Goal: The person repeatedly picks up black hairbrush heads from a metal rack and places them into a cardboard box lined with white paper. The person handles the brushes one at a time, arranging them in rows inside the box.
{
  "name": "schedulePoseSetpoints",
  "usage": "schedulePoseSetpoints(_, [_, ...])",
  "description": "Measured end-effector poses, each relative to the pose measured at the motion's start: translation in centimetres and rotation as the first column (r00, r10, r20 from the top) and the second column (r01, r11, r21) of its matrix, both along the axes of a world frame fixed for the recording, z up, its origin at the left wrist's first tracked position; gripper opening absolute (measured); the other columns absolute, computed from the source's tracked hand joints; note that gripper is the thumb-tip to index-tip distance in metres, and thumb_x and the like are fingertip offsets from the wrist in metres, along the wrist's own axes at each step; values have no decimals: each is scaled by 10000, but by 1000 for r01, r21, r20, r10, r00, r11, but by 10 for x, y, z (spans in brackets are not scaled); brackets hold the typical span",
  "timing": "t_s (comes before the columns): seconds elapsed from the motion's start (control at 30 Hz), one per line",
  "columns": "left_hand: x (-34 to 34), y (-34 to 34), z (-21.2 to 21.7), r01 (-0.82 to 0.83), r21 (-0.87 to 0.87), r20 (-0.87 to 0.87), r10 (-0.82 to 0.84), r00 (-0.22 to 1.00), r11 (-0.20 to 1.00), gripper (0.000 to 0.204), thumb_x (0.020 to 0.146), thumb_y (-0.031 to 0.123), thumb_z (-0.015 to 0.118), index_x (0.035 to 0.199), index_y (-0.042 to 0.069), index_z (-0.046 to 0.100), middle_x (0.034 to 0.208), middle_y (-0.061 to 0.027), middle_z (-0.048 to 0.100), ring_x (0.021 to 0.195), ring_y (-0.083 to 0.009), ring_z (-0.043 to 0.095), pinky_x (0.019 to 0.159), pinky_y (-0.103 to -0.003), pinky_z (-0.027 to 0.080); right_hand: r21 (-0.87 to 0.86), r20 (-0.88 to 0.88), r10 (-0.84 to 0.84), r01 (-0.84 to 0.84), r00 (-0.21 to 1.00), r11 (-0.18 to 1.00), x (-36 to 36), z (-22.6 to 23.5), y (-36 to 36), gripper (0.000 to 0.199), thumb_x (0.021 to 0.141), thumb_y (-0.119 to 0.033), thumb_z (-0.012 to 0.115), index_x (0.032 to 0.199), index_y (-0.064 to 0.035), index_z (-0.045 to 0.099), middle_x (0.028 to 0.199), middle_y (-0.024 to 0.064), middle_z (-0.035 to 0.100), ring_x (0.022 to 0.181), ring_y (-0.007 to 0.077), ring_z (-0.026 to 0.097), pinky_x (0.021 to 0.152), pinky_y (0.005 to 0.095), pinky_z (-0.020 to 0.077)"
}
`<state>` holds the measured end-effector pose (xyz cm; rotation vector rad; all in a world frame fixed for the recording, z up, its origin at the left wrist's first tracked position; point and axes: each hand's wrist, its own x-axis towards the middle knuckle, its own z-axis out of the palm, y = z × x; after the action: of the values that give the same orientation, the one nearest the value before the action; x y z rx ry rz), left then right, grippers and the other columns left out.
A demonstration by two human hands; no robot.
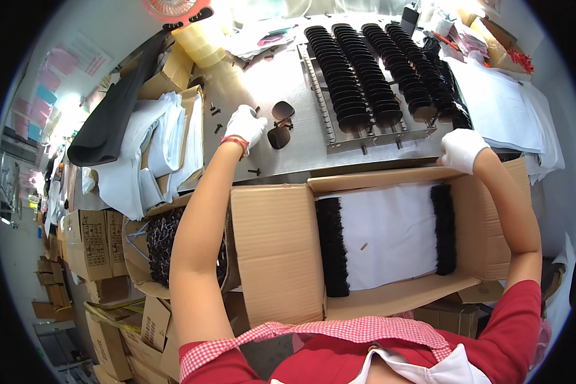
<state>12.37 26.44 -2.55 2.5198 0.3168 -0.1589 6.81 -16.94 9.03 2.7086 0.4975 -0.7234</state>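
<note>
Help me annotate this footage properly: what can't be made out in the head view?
All in the head view:
Left hand: its own glove hides whether the fingertips pinch anything.
Right hand: the back of the hand hides its grip.
Carton: the white sheet covers whatever lies beneath.
Tan piece on the sheet: too small to identify.
Pink fan: cut off by the upper edge.

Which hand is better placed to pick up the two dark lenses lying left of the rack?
Left, most likely. The left hand is just beside the two dark lenses, while the right hand is by the opposite side of the rack, much farther away.
</note>
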Motion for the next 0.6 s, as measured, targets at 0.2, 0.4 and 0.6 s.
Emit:
schedulePoseSetpoints(0.2, [-27,-37,2,89,300,-117,-56,992,950,939,642,621,812,1237,-66,578,1237,-278,606,1164,-388,599,989,-414,499,679,163,303,-330,939,656,11,-12,145,314,894,-276,658,1088,-29,663,1007,161,690,962,336,659,858,397,517])
schedulePoseSetpoints(0.4, [-26,-50,7,-16,269,-71,36,997,963,837,587,603,825,1106,-36,673,1133,-240,674,1064,-343,667,928,-383,539,495,224,169,-261,960,829,86,-66,259,529,817,-371,729,1162,21,641,1130,255,669,1053,383,656,914,428,519])
schedulePoseSetpoints(0.6, [-9,-43,-13,42,33,-56,-41,998,999,568,657,465,767,1021,31,732,1011,-192,721,911,-308,699,860,-371,545,395,142,162,-206,977,895,132,-104,280,519,852,-517,642,1135,-89,722,1163,197,688,1047,357,662,920,400,513])
